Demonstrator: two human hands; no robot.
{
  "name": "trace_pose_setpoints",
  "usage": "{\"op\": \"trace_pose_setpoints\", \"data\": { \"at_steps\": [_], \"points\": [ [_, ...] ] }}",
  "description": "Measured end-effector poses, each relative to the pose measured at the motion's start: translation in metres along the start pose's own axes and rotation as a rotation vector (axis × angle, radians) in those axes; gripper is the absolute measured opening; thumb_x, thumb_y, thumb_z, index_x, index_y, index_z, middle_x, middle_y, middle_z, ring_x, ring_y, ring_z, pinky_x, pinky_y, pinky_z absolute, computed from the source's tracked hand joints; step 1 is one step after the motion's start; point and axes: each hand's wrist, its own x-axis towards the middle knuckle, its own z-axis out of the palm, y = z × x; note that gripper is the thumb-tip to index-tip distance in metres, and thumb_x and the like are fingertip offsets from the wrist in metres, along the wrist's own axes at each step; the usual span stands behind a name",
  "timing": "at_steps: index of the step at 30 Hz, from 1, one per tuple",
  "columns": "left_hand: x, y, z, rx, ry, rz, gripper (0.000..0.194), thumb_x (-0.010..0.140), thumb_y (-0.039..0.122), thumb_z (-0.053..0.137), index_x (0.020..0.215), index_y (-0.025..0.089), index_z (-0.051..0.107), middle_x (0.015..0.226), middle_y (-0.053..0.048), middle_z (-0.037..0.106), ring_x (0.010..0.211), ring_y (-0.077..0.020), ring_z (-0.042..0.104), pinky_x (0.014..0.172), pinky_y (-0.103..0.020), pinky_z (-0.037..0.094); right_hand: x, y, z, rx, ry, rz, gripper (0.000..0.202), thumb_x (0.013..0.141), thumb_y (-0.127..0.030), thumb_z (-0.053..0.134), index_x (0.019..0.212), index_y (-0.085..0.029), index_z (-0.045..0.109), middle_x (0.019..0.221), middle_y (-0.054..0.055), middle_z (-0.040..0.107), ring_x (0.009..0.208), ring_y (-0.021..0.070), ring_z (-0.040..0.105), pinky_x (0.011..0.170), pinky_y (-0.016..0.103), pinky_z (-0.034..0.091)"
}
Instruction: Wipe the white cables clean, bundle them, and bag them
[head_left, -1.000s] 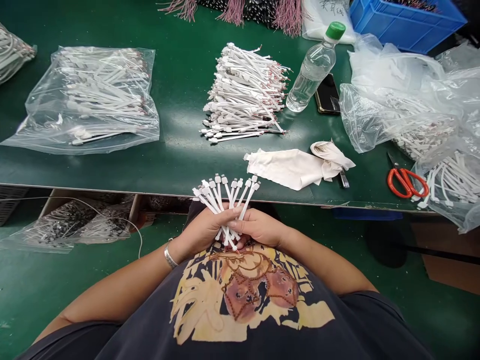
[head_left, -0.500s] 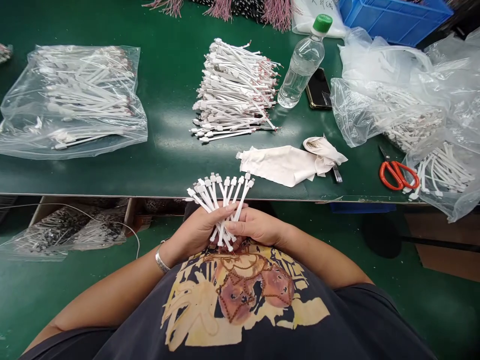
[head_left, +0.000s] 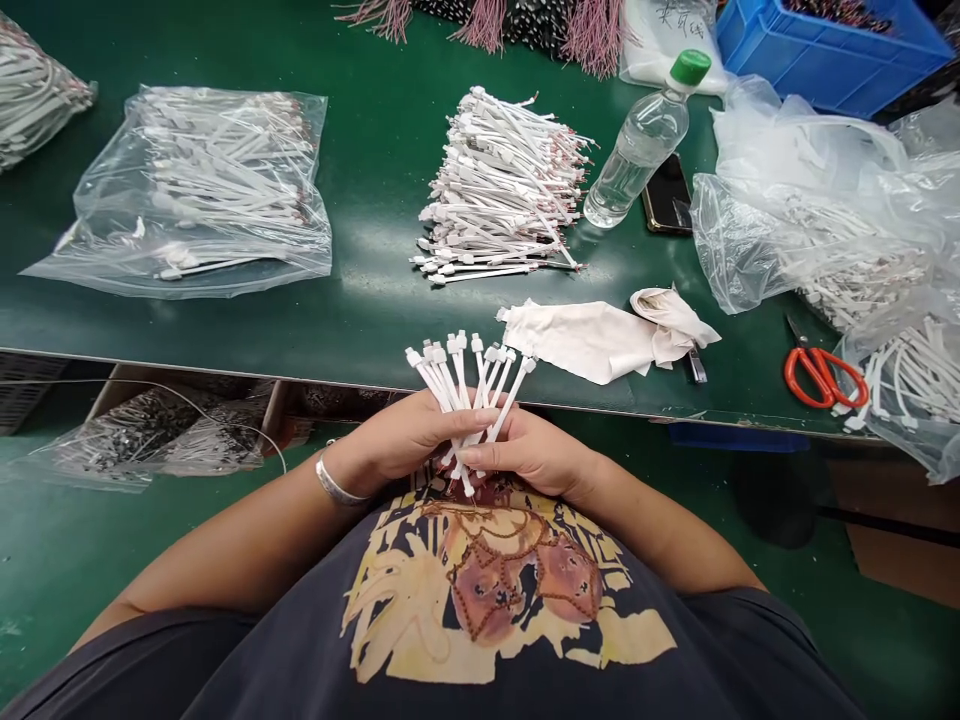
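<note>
A fanned bunch of short white cables (head_left: 451,375) with flat connectors stands up between my two hands, close to my shirt. My left hand (head_left: 409,430) is closed around the bunch, its thumb lying across the cables. From the other side my right hand (head_left: 529,450) pinches the same cables, its thumb just below the left one. The lower cable ends poke out under the thumbs. Beyond the table edge lies a big pile of similar white cables (head_left: 510,190). The fingers behind the bunch are mostly hidden.
A cloth (head_left: 592,340), red-handled scissors (head_left: 825,377), a bottle (head_left: 637,145) and a phone (head_left: 667,195) lie or stand on the green table (head_left: 375,330). Bagged cables (head_left: 225,170) are at the left, more bags (head_left: 810,180) and a blue bin (head_left: 832,55) at the right.
The view has shifted, so the table things appear farther right. The cables in my hands are spread differently, and fewer lower ends show beneath my thumbs. Both hands still hold the bunch.
</note>
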Motion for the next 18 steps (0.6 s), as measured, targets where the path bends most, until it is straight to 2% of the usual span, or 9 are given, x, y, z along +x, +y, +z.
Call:
{"op": "trace_pose_setpoints", "data": {
  "at_steps": [5,8,12,18],
  "points": [
    [-0.002,-0.011,-0.010,-0.027,-0.028,-0.057,0.032,0.075,0.040,0.067,0.088,0.011,0.071,0.082,-0.011,0.070,0.070,-0.0200,0.063,0.065,-0.028,0.049,0.005,0.010,-0.001,0.102,0.020,0.076,0.034,0.063,-0.036,0.079,0.084,-0.012,0.069,0.074,0.002,0.066,0.064,0.0124,0.060,0.065,0.029,0.049],
    [-0.004,-0.023,-0.014,-0.130,-0.016,-0.095,0.033,0.074,0.039,0.068,0.089,0.010,0.070,0.075,-0.010,0.069,0.067,-0.0190,0.062,0.066,-0.029,0.049,0.007,0.015,-0.003,0.153,0.059,0.084,0.034,0.061,-0.035,0.080,0.084,-0.012,0.067,0.072,0.002,0.066,0.061,0.0119,0.059,0.063,0.028,0.049],
    [-0.009,-0.034,-0.016,-0.270,0.098,-0.024,0.028,0.077,0.035,0.066,0.092,0.012,0.069,0.070,-0.006,0.066,0.058,-0.0136,0.057,0.059,-0.025,0.048,0.008,0.016,-0.006,0.149,0.069,0.098,0.034,0.064,-0.035,0.078,0.087,-0.012,0.068,0.073,0.002,0.067,0.061,0.0125,0.060,0.061,0.028,0.049],
    [-0.018,-0.043,-0.017,-0.308,0.307,0.072,0.018,0.075,0.029,0.070,0.085,0.014,0.067,0.068,-0.002,0.063,0.057,-0.0096,0.054,0.061,-0.023,0.046,0.008,0.015,-0.004,0.128,0.095,0.076,0.039,0.063,-0.039,0.078,0.090,-0.013,0.068,0.076,0.002,0.067,0.066,0.0134,0.061,0.068,0.031,0.050]
  ]
}}
